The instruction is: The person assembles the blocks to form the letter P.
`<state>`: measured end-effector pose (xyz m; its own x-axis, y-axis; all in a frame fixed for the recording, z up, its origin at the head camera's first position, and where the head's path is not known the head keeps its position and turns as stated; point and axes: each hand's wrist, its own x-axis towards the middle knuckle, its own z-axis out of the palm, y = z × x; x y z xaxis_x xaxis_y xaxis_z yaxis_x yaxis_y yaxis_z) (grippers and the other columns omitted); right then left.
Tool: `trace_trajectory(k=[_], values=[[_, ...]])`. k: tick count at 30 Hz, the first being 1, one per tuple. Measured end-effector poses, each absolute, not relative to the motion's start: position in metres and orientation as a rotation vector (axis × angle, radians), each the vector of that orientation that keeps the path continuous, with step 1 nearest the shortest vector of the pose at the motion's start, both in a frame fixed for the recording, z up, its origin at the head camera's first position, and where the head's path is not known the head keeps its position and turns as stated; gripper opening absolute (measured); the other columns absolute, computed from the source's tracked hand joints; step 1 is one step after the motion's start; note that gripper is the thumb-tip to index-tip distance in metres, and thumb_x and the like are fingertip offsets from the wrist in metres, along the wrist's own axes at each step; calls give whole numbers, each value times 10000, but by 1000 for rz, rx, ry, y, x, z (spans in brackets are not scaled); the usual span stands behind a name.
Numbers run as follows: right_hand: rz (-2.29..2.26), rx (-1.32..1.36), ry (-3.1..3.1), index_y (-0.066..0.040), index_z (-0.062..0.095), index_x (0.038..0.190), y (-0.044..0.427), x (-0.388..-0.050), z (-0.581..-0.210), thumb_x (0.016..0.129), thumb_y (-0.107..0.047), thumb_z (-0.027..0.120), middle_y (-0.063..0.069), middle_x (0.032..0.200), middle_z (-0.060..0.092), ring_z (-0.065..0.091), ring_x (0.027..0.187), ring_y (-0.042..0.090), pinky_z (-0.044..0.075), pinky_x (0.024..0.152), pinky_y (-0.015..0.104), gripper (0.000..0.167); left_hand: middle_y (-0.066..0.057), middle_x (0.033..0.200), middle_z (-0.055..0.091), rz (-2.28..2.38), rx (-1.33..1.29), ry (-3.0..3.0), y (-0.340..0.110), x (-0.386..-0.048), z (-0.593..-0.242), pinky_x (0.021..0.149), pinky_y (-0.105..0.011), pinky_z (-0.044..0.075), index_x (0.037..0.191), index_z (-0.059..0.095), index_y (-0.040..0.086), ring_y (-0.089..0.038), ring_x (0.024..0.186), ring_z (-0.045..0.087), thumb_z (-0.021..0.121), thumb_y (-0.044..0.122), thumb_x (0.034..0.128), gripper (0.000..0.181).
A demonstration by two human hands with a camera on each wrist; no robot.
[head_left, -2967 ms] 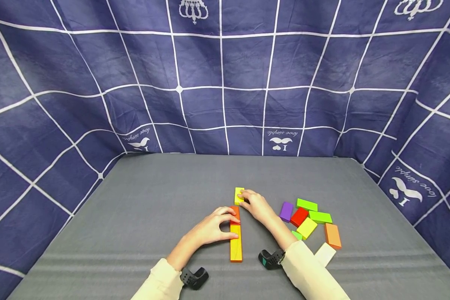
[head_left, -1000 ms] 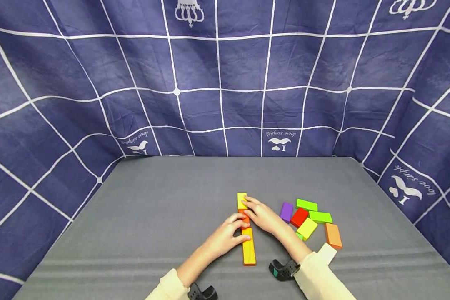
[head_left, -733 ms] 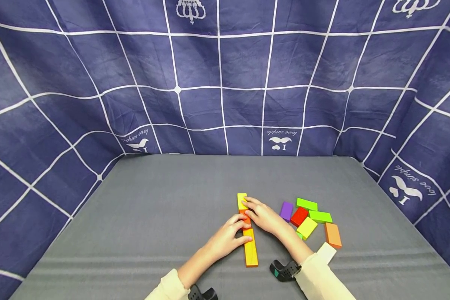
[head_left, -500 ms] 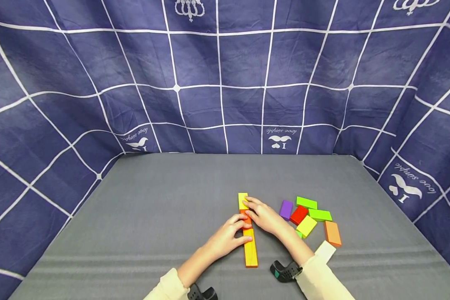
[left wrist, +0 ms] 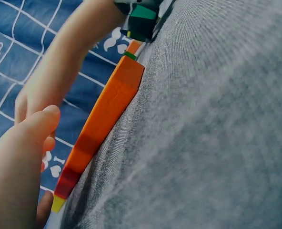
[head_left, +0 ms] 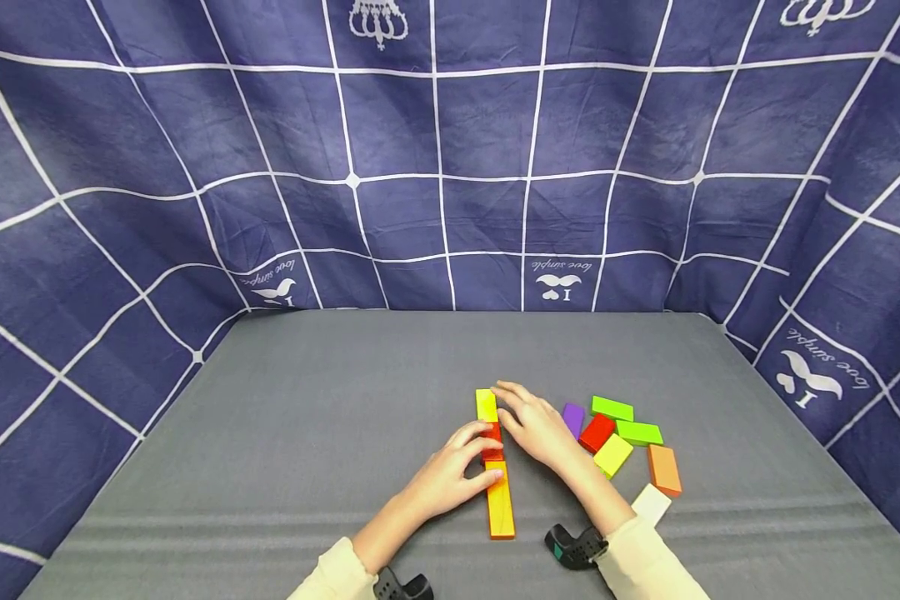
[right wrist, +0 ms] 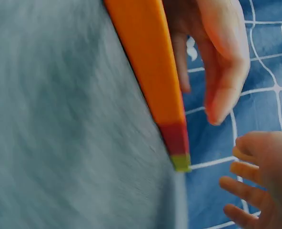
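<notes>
Three blocks lie end to end in a row: a yellow block (head_left: 486, 404) at the far end, a red block (head_left: 492, 455) in the middle and a long yellow-orange block (head_left: 501, 512) nearest. My left hand (head_left: 444, 477) is over the row, fingers spread above the red block and thumb by the yellow-orange one. To the right of the yellow block is my right hand (head_left: 538, 427), its fingers spread and holding nothing. The right wrist view has the right hand (right wrist: 269, 176) apart from the row, with the left hand (right wrist: 222, 62) on the row's far side.
Loose blocks lie right of the row: a purple block (head_left: 573, 420), a red block (head_left: 597, 433), a yellow block (head_left: 613, 456), a green block (head_left: 640, 433), an orange block (head_left: 664, 471) and a white block (head_left: 651, 505). A blue checked curtain (head_left: 487, 208) hangs behind the grey table (head_left: 307, 417).
Since three seconds ago the yellow block has come against the red one, and the row has shifted right. In the last half second the right hand has let go and drawn slightly right.
</notes>
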<state>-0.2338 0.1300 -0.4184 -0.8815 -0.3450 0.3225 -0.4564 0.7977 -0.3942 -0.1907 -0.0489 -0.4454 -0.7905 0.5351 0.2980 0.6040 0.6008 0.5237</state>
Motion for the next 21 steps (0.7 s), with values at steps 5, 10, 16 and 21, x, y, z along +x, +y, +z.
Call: trace_trajectory(k=[5,10,16,21], values=[[666,535,-2751,-142,576,1225,140,-233,-400,890,-215,560,40,1248,565,539,1151,269,391,976,501,344,60,1413,357,-909,-985,-2791,-51,-191,-446,887,-459,474,1271,504,269,-145,1322,330,545,471,855,464],[627,443,-2795,-125,592,1205,155,-228,-388,897,-237,545,64,1197,593,544,1128,294,387,962,510,330,51,1460,287,-903,-1019,-2849,-51,-189,-448,886,-502,458,1335,436,279,-161,1358,272,509,522,856,542],[535,421,-2798,-50,628,1133,178,-218,-389,883,-202,563,108,1121,622,581,1061,317,435,902,498,299,30,1500,226,-861,-1025,-2880,-51,-188,-449,925,-524,430,1382,367,299,-163,1393,205,489,555,853,600],[474,431,-2799,-8,642,1081,195,-207,-398,867,-182,582,116,1066,637,606,1011,313,461,870,483,282,17,1514,203,-802,-1031,-2904,-50,-188,-450,978,-514,398,1412,320,264,-156,1406,173,483,563,850,657]])
